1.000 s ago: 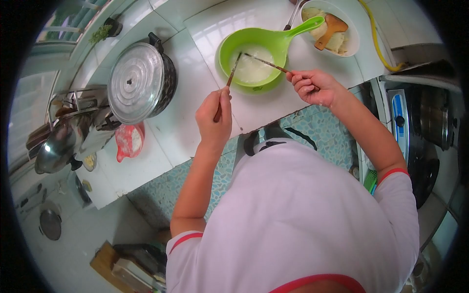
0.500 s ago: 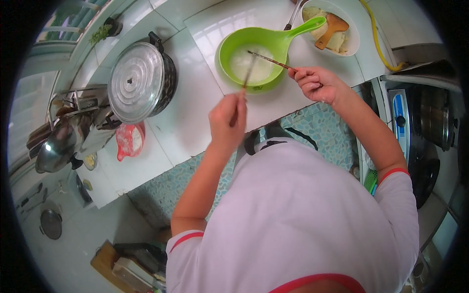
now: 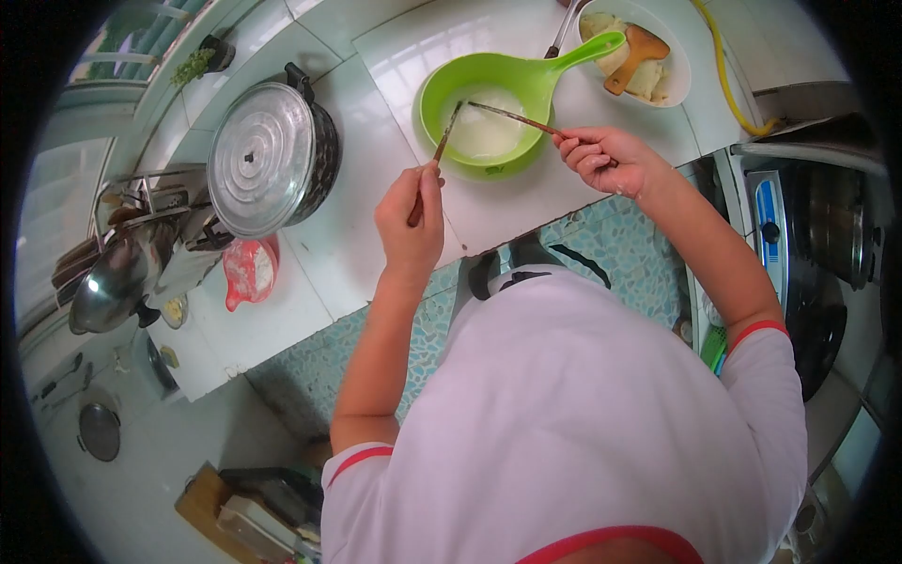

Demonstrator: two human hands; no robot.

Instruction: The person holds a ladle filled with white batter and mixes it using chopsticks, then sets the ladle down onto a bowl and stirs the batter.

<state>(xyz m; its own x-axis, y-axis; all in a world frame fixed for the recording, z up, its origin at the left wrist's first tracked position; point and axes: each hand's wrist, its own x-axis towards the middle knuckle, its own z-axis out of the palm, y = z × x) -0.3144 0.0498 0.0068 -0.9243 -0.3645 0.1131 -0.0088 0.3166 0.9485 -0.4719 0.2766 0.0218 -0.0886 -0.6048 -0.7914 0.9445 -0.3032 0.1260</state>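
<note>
A green long-handled plastic basin (image 3: pixel 437 92) stands on the white tiled counter with a whitish substance (image 3: pixel 489 127) in its bottom. My left hand (image 3: pixel 411 211) is closed around a chopstick (image 3: pixel 443 143) that points up and into the basin from its near left side. From the right, my right hand (image 3: pixel 601 158) grips a second chopstick (image 3: pixel 515 117), which reaches across the basin. The dark tips of both chopsticks almost meet over the white substance; whether they touch is unclear.
A lidded pot (image 3: pixel 263 160) stands left of the basin, with a red scoop (image 3: pixel 250 271) of white powder near it. Behind right, a white bowl (image 3: pixel 678 89) holds pale dough-like pieces and a wooden scraper (image 3: pixel 639 58). A yellow hose (image 3: pixel 722 75) and a stove (image 3: pixel 799 226) are at right.
My left hand has moved left, and its chopstick, blurred before, now leans toward the other one's tip. My right hand has barely moved.
</note>
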